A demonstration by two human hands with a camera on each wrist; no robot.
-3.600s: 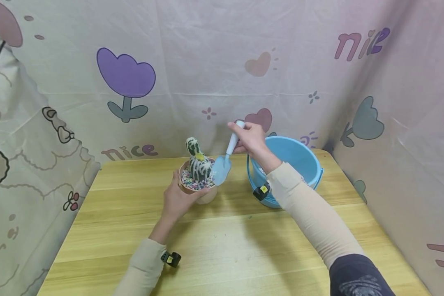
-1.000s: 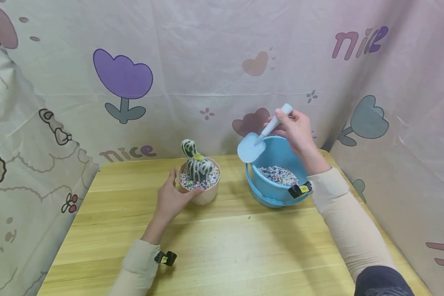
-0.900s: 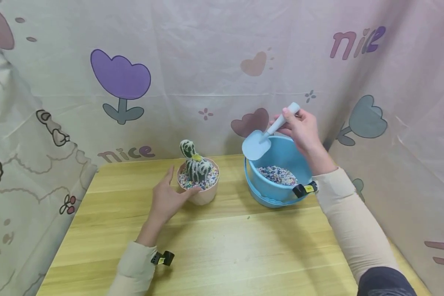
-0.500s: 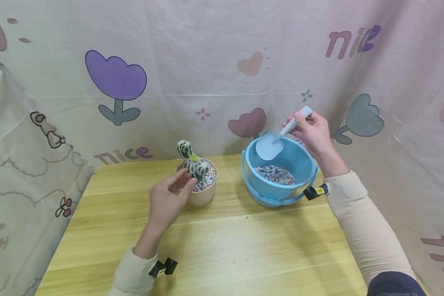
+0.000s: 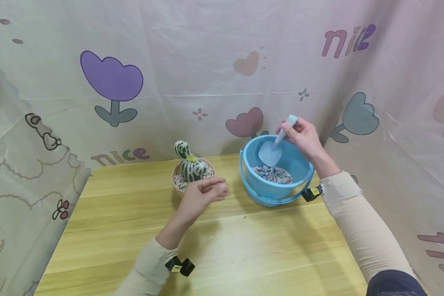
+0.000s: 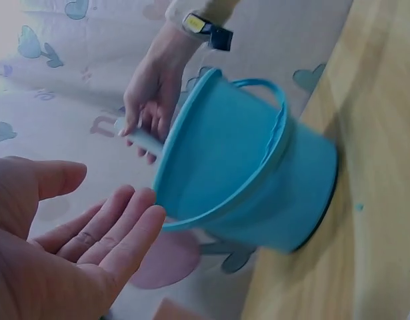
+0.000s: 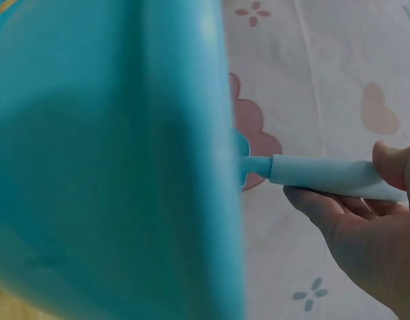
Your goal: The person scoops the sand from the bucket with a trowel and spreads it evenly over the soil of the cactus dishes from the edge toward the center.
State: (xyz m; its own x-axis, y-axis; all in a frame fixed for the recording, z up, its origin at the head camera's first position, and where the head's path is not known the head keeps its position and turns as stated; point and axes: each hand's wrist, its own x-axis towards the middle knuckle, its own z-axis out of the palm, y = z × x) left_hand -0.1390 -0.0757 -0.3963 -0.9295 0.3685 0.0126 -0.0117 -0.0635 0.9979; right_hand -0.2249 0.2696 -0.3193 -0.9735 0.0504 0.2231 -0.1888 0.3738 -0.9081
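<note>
My right hand (image 5: 304,137) grips the pale handle of a small light-blue toy shovel (image 5: 271,153). Its blade hangs inside the blue bucket (image 5: 268,190), above multicoloured beads (image 5: 273,174) at the bottom. In the right wrist view the bucket wall hides most of the blade, while the handle (image 7: 331,176) shows between thumb and fingers. My left hand (image 5: 201,198), holding nothing, hovers in front of the potted cactus (image 5: 193,169), fingers extended toward the bucket. It partly covers the pot (image 5: 174,181), where coloured beads surround the cactus. The left wrist view shows the fingers relaxed and apart from the bucket.
Pot and bucket stand on a wooden table (image 5: 222,255) near its back edge, with a gap between them. A printed cloth (image 5: 185,74) hangs behind and at both sides. The bucket's handle (image 5: 281,201) is folded down along its front.
My left hand has let go of the pot and moved right, toward the bucket. The shovel has gone from beside the cactus to the bucket, its blade now lowered inside.
</note>
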